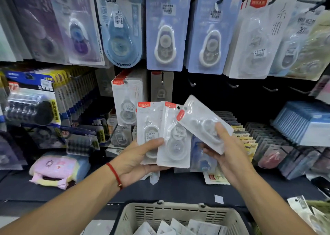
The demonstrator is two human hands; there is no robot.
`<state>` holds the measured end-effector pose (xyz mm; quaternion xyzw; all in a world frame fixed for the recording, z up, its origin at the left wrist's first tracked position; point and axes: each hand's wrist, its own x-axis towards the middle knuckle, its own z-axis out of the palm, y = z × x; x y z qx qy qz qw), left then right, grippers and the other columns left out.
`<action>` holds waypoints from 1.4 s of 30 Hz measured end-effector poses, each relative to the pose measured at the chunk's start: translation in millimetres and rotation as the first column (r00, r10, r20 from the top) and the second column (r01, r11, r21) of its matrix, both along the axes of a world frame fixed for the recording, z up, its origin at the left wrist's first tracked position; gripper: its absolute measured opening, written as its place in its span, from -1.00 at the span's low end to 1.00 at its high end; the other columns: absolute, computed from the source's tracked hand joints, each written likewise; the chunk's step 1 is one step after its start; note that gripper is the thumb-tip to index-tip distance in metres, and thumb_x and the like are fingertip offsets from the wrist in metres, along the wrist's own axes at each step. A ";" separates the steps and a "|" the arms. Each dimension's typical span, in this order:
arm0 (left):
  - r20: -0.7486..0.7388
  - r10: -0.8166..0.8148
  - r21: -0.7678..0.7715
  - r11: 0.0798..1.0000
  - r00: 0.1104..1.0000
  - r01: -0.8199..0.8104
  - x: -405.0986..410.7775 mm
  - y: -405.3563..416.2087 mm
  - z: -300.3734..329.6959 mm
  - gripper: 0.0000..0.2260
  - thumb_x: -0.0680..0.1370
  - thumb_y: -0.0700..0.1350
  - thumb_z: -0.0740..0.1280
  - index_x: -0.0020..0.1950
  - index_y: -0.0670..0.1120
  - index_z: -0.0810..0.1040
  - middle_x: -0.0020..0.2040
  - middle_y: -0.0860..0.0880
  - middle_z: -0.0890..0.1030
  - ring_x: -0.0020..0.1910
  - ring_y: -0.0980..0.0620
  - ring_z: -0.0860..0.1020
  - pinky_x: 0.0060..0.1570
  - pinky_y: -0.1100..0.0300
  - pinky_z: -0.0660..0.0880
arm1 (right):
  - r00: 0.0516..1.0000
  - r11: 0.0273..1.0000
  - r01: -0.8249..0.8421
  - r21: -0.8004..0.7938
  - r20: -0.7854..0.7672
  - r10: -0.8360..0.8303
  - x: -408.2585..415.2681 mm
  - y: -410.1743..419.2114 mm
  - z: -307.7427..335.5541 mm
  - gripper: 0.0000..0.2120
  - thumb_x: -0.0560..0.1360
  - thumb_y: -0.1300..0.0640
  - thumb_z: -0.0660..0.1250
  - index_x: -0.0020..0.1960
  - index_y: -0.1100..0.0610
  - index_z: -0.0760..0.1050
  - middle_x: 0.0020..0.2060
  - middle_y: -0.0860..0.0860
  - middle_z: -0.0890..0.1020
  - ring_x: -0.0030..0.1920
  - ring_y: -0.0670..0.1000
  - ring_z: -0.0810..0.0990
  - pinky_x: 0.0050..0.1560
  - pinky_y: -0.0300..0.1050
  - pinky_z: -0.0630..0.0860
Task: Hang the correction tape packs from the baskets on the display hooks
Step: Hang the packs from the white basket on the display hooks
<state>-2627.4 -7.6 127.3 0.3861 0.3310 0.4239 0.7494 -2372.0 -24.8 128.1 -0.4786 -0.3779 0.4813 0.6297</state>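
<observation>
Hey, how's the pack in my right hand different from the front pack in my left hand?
The right hand pinches one pack, tilted so its red tab points up-left. The left hand holds its front pack nearly upright, red tab on top, fanned with another behind it. Both are clear blister packs with white correction tape inside.

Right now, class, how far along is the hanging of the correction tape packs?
Done: one matching red-topped pack hangs on a lower hook. In hand: the left hand holds two packs; the right hand grips a third. Left: more packs in the basket, and bare hooks.
</observation>
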 end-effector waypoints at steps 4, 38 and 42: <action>-0.005 0.109 0.011 0.994 0.994 -0.109 3.2 -5.4 1.0 -0.30 0.39 -0.17 0.60 0.48 -0.25 0.46 0.16 -0.32 0.67 0.03 -0.25 0.68 -0.06 -0.13 0.63 | 0.995 0.994 0.079 -0.074 -0.054 -0.083 -17.9 -6.1 -8.4 -0.76 0.55 0.04 0.50 0.16 0.13 0.65 0.01 0.06 0.78 -0.12 0.00 0.76 -0.09 0.03 0.63; 0.206 0.546 0.091 0.815 0.812 -0.572 -78.6 -18.8 29.9 -0.62 0.60 -0.35 0.37 0.36 -0.05 0.57 0.21 -0.17 0.71 0.17 -0.19 0.70 0.05 -0.07 0.66 | 0.946 0.952 0.232 0.200 0.181 -0.269 -119.8 43.9 18.3 -0.77 0.57 -0.08 0.49 0.06 0.08 0.63 -0.04 0.00 0.77 0.01 0.06 0.74 0.03 0.00 0.64; 0.207 0.544 0.096 0.816 0.813 -0.570 -79.5 -15.1 28.4 -0.66 0.59 -0.35 0.38 0.30 -0.02 0.59 0.17 -0.15 0.73 0.11 -0.15 0.73 -0.08 0.00 0.69 | 0.942 0.947 0.253 0.199 0.171 -0.288 -124.3 47.9 6.6 -0.71 0.53 -0.15 0.50 0.05 0.06 0.63 -0.06 0.00 0.76 -0.01 0.07 0.74 -0.02 0.04 0.66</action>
